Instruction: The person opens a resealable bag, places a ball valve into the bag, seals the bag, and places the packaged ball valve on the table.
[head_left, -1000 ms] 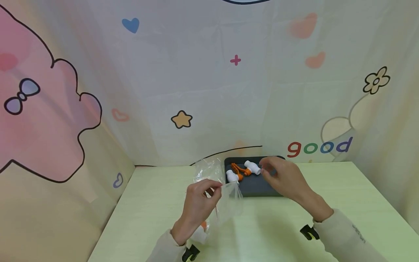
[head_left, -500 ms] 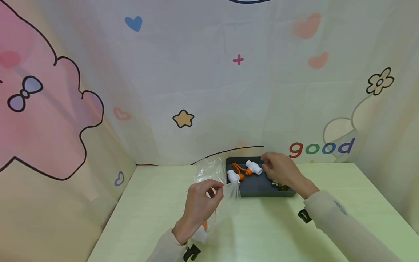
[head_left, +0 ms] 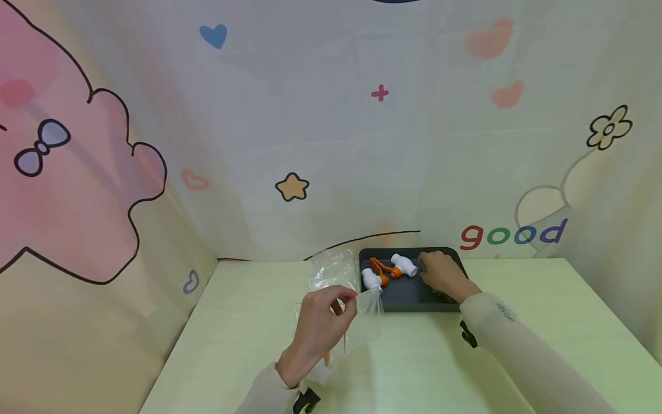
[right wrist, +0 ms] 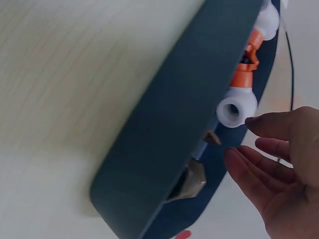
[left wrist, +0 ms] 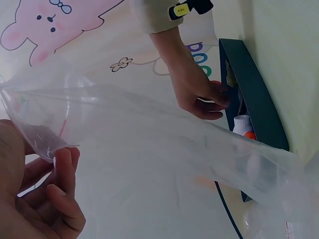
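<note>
My left hand (head_left: 323, 313) pinches the edge of a clear plastic bag (head_left: 366, 322), which hangs limp above the table. Over the right part of a dark grey tray (head_left: 408, 307) is my right hand (head_left: 443, 274), reaching down into it. In the right wrist view, thumb and fingers are apart with nothing between them, close to a white valve (right wrist: 238, 109) with an orange handle. A second white valve (head_left: 371, 279) lies at the tray's left end. Metal pieces (right wrist: 193, 181) sit at the right end, mostly hidden by the tray wall and my hand.
Another clear plastic bag (head_left: 333, 267) lies on the table left of the tray. Behind my left wrist, a white and orange piece (head_left: 319, 372) is partly hidden on the table (head_left: 248, 322). A printed curtain (head_left: 331, 126) stands right behind the tray.
My right hand has moved lower into the tray, its forearm swinging left. The left hand still holds the bag in nearly the same place. The metal pieces came into view, then became mostly covered.
</note>
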The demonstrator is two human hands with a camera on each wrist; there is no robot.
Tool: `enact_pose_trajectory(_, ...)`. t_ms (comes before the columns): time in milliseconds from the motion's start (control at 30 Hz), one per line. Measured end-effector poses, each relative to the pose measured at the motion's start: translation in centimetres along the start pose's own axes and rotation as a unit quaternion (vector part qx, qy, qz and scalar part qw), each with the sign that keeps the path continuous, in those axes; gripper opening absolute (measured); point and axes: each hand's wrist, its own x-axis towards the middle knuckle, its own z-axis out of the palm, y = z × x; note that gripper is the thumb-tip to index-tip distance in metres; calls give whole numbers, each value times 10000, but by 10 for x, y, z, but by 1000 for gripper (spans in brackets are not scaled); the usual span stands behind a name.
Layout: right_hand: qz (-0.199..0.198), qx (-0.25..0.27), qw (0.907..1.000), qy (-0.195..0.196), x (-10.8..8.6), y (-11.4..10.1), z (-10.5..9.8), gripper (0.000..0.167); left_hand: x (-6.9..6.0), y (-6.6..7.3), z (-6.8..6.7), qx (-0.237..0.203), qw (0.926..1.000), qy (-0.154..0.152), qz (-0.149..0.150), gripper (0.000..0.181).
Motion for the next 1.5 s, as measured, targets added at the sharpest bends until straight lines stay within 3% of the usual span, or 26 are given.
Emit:
enact_pose_trajectory(267,303,-108,9993,-215,9,12,18,19,2,3,0,-13,10000,-74,1,13)
enact_pose_trajectory(567,400,-386,9983,-170,16,6,32,15,2,1,4,37,9997,14,246,12)
enact_pose_trajectory(867,638,-354,9969,299,15,4,43,17,4,2,8,82,9998,-112,157,11)
enact_pose_trajectory(1033,766,-214,9966,238,17,-1,33,18,5,2,6,111,9998,-109,158,11)
enact_pose_trajectory(1267,1087,136,9938,-193,16,2,10,13,5,1,8,-64,9997,-216,37,10)
enact_pose_trajectory(1500,697,348,9969,-43,3,11,-7,23,4,1,10,-106,9997,-234,-4,11)
